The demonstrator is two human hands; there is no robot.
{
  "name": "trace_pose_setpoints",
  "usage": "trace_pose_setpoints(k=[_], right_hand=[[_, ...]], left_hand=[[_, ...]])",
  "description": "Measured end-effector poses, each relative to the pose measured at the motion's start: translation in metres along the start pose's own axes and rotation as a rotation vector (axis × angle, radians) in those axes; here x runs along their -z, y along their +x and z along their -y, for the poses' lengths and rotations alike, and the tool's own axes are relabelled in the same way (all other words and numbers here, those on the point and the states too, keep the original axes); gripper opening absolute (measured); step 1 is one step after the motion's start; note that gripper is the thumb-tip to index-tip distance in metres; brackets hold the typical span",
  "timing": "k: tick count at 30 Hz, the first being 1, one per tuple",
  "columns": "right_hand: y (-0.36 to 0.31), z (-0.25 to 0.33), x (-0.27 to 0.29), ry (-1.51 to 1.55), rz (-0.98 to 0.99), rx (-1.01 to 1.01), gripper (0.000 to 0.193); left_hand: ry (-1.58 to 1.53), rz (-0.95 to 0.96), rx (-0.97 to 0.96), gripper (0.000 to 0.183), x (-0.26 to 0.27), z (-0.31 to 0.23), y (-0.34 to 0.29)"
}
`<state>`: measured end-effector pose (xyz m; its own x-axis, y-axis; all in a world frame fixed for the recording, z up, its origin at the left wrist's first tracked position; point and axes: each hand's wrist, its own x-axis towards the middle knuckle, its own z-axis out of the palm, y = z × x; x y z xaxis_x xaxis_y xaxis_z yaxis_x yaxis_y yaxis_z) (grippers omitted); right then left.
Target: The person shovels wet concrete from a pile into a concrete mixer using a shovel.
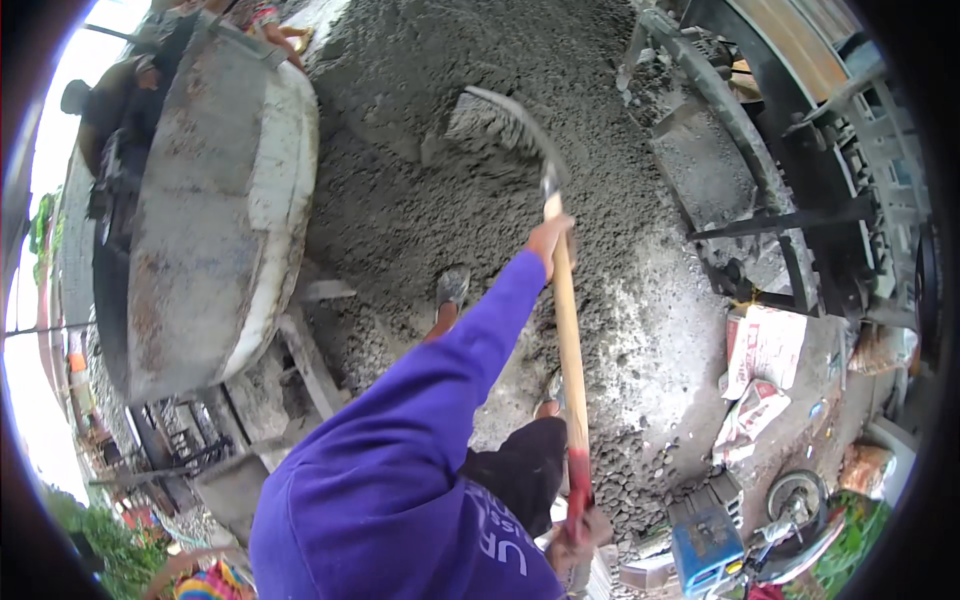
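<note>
A shovel with a pale wooden shaft (pixel 567 335) and a red grip (pixel 579 475) slants up from my body. My left hand (pixel 547 243) is closed around the shaft just below the metal neck, its purple sleeve reaching across from the left. Lower down, my right hand (pixel 584 535) is wrapped around the red end, close to my hip. At the far end, the shovel blade (pixel 500 122) is in the wet grey concrete mix (pixel 390 190), with some of it lying on the metal. Slight blur shows around the blade.
A large rusty mixer drum (pixel 200 220) stands at left, beside a wooden plank (pixel 310 362). Another person's arm (pixel 285 35) shows beyond it. Metal framing (pixel 735 110) runs along the right. Torn sacks (pixel 765 345), a blue container (pixel 706 552) and a wheel (pixel 797 496) lie lower right.
</note>
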<state>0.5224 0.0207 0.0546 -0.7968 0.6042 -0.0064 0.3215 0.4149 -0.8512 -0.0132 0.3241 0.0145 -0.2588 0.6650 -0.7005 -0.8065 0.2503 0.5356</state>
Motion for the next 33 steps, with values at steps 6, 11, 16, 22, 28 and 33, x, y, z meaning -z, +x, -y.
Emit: trace_pose_setpoints(k=[6, 11, 16, 22, 28, 33], right_hand=[[0.101, 0.093, 0.052, -0.392, -0.624, -0.312, 0.027], [0.005, 0.1, 0.097, 0.056, -0.43, -0.635, 0.013], [-0.009, 0.132, 0.131, 0.659, -0.422, -0.983, 0.018], [0.17, 0.143, 0.076, 1.446, -0.415, -1.123, 0.035], [0.418, 0.211, -0.055, 1.472, -0.303, -1.0, 0.03], [0.532, 0.32, -0.066, 1.861, -0.091, -0.579, 0.024]], left_hand=[[-0.012, -0.163, -0.153, 0.032, -0.04, 0.021, -0.042], [-0.223, -0.109, -0.082, 0.029, -0.032, 0.086, -0.12], [-0.231, -0.505, -0.02, 0.022, 0.05, 0.164, -0.157], [-0.324, -0.735, 0.079, 0.018, 0.154, 0.156, -0.137], [-0.462, -0.623, 0.02, 0.012, 0.215, 0.006, -0.106], [-0.557, -0.525, 0.112, 0.013, 0.248, -0.123, -0.121]])
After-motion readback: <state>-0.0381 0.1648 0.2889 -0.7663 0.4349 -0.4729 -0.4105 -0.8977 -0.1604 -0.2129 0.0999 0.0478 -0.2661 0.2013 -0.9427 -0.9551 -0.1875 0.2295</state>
